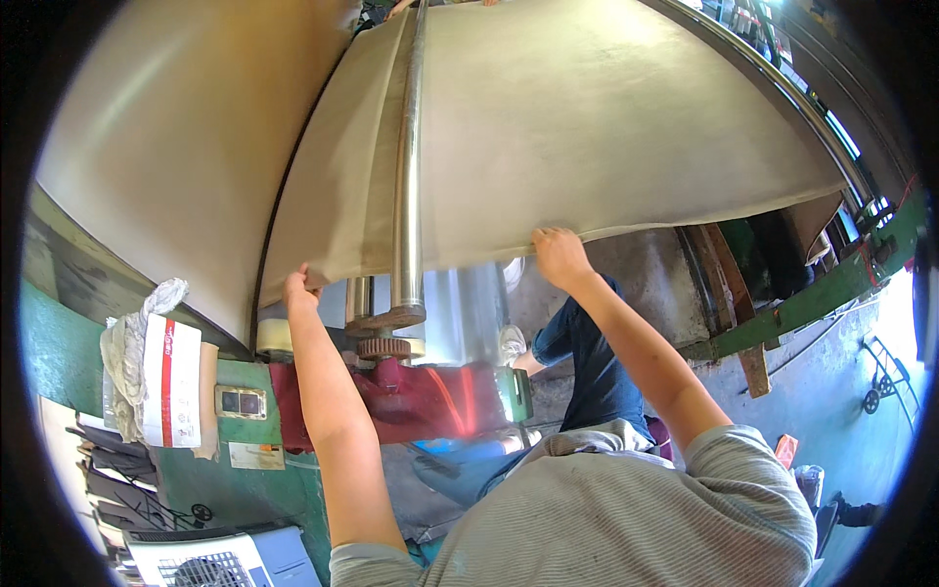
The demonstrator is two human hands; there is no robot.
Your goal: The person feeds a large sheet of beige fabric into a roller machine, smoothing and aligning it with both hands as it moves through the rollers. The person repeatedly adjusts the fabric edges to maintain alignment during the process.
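Observation:
A wide beige sheet [626, 117] stretches out in front of me, its near edge running from my left hand to the right side. My left hand [302, 284] is closed on that edge near the sheet's left corner, thumb up. Farther right, my right hand [560, 256] grips the same edge with its fingers curled over it. Between my hands a shiny metal roller [409, 176] lies across the top of the sheet, pointing away from me. Its near end sits in a bracket [386, 318] above a toothed gear [383, 348].
A large beige-covered drum [186, 127] rises at the left. Dark red cloth [411, 401] drapes the green machine frame below the gear. A white box [172, 382] with rags stands by a switch panel [242, 402]. A metal bar [782, 88] borders the right. Another person's hand [399, 9] shows far off.

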